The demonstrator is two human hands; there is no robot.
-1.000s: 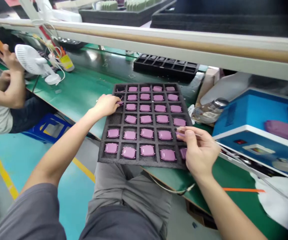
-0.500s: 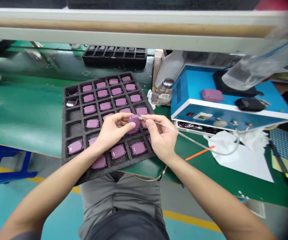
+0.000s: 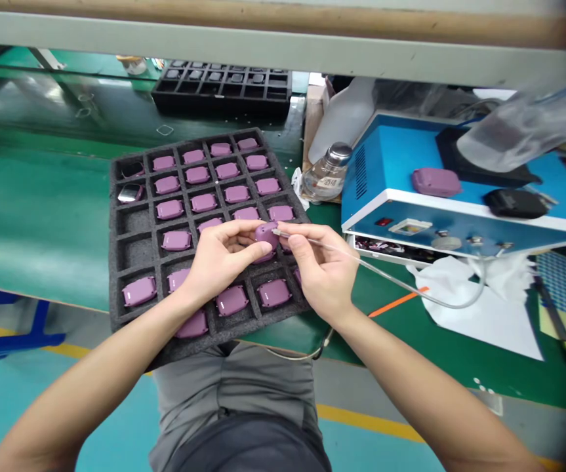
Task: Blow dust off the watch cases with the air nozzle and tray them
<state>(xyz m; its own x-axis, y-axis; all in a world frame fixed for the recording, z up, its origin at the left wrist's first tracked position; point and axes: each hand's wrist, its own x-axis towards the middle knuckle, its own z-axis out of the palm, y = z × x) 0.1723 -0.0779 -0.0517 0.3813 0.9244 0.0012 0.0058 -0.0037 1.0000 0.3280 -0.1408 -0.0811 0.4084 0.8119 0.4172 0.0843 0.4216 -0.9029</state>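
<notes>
My left hand (image 3: pixel 223 255) pinches a purple watch-like case (image 3: pixel 267 233) over a dark foam tray (image 3: pixel 115 262). In my right hand (image 3: pixel 324 269) is the metal tip of a clear thin tube (image 3: pixel 385 278), its end at the case's right side. The tube runs right to the blue machine. Many purple cases, such as the one at the tray's lower left (image 3: pixel 139 290), sit in the compartments. Two at the upper left, including one with a shiny face (image 3: pixel 130 193), look different. Two compartments on the left are without a case.
A blue machine (image 3: pixel 410 223) stands at right, bearing another purple case (image 3: pixel 436 181) and a black part (image 3: pixel 516 203). Behind are a glass bottle (image 3: pixel 329 172) and a black tray (image 3: pixel 221 101). White paper (image 3: pixel 489 321) and an orange stick (image 3: pixel 398 302) lie at right.
The camera view has shifted slightly, showing more of the rear black tray. The held case appears turned a little, and both hands keep their grips.
</notes>
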